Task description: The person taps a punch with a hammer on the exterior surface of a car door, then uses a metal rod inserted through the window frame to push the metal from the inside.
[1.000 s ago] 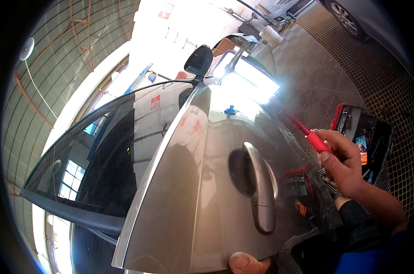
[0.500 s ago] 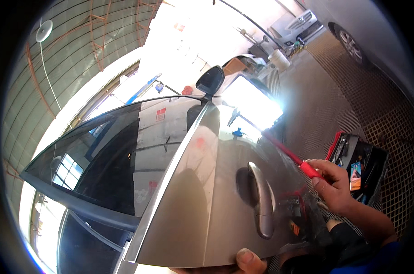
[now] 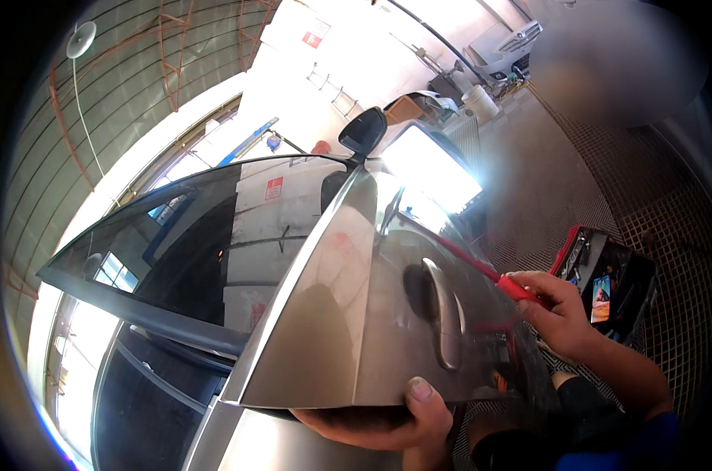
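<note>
A bronze-grey car door (image 3: pixel 309 337) stands open in front of me, with a curved door handle (image 3: pixel 444 314) on its outer skin. My left hand (image 3: pixel 379 428) grips the door's near edge from beneath, thumb on the outer side. In my right hand (image 3: pixel 556 310) is a slim hammer (image 3: pixel 458 255) with a red grip and long red shaft, its fingers wrapped around the grip. The hammer's small dark head is at the door panel, near the bright lamp's reflection; whether it touches the panel I cannot tell.
A glowing lamp panel (image 3: pixel 434 169) stands beyond the door, right of the side mirror (image 3: pixel 363 132). On the floor at right lies an open tool case (image 3: pixel 622 271) with a phone (image 3: pixel 600 298) on it. A blurred patch covers the upper right. A white bucket (image 3: pixel 480 102) stands farther back.
The hammer's head has shifted left and slightly down across the panel. My left hand shows more fully under the door edge as the view has tipped; the right hand still holds the grip.
</note>
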{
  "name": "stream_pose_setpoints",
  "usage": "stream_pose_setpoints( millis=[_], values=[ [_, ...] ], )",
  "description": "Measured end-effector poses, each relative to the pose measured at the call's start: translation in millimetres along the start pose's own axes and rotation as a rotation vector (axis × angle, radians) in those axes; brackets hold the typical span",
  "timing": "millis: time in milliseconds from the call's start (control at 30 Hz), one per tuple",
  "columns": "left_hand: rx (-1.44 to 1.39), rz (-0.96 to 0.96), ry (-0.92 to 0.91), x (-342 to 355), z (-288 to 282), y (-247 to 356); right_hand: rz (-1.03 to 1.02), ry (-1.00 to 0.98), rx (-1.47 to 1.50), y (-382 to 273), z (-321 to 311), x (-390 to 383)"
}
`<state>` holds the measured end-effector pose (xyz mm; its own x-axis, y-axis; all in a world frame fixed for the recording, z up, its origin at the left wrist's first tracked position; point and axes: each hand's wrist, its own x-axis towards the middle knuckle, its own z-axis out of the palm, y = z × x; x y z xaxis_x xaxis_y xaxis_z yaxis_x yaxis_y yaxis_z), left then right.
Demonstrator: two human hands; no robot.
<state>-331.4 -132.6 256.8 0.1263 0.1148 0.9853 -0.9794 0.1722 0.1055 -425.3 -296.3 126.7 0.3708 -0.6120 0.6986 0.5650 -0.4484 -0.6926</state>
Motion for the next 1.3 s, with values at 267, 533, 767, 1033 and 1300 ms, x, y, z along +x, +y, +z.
stream_pose_setpoints(
  millis=[267,533,767,1033,1300],
  values=[
    [0.139,-0.002,-0.032,-4,-2,5,0.137,0.088,0.222,-4,-5,-10],
    [0.085,-0.006,-0.013,2,11,12,0.226,0.109,0.382,-6,-9,-8],
    [0.188,-0.032,0.025,1,12,18,0.254,0.132,0.32,-10,-16,-1],
    [0.232,-0.061,0.005,8,11,24,0.21,0.129,0.271,-8,-21,7],
    [0.263,-0.069,-0.011,13,14,31,0.192,0.116,0.251,-1,-24,11]
  ],
)
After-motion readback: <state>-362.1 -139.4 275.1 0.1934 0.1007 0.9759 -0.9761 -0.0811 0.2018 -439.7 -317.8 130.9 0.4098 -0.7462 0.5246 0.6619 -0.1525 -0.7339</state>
